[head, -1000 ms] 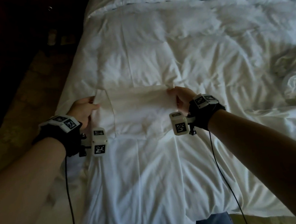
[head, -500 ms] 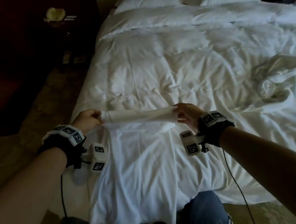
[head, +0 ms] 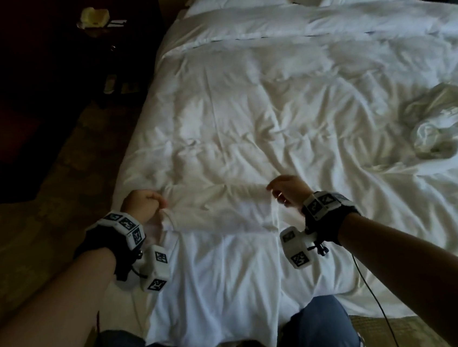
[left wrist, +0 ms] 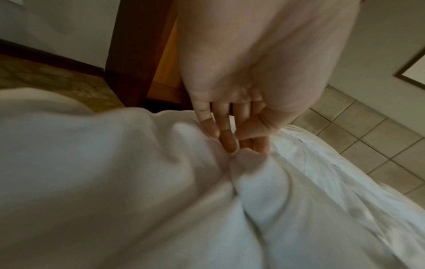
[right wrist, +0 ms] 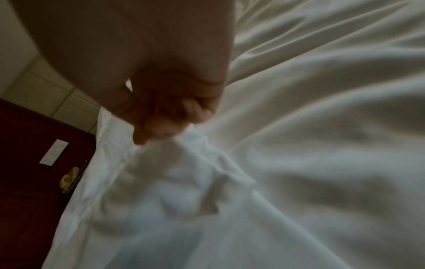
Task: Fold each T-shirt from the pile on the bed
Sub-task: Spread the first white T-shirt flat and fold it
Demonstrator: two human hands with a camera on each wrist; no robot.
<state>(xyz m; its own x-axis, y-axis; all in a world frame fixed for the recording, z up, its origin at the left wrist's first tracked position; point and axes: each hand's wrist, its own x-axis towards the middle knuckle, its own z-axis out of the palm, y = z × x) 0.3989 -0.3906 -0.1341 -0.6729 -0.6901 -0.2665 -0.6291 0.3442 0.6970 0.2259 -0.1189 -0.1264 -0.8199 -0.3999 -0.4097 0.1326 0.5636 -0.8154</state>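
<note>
white shirt half folded at the near edge of the bed

the t-shirt (head: 215, 217) lies flat on the white duvet (head: 284, 96) near the foot of the bed, between the two hands, with its lower part running down over the edge toward the person's knees. a folded band of cloth sits across it from hand to hand. the left hand (head: 144, 207) has its fingers curled round the left end of that fold; the left wrist view shows the fingertips (left wrist: 226, 143) nipping a bunched ridge of white cloth. the right hand (head: 287, 192) hovers at the right end of the fold with fingers curled; in the right wrist view the fingertips (right wrist: 161, 131) meet the cloth at a peak, but the picture is blurred, so i cannot tell whether they grip it or have just let go.

risks, as i judge them: white on white is the main trouble. a pinch could take the duvet together with the shirt, and lifting would drag the bedding and spoil the fold. if only one hand holds, the fold would skew and one edge would slide. the part hanging off the edge could pull the rest down by its own weight. the crumpled pile (head: 443, 125) at the right lies well apart, so it should not get tangled in.

writing: no print or label shows on the shirt. the wrist bands (head: 321, 206) carry black and white square code markers only, no readable words.
</note>
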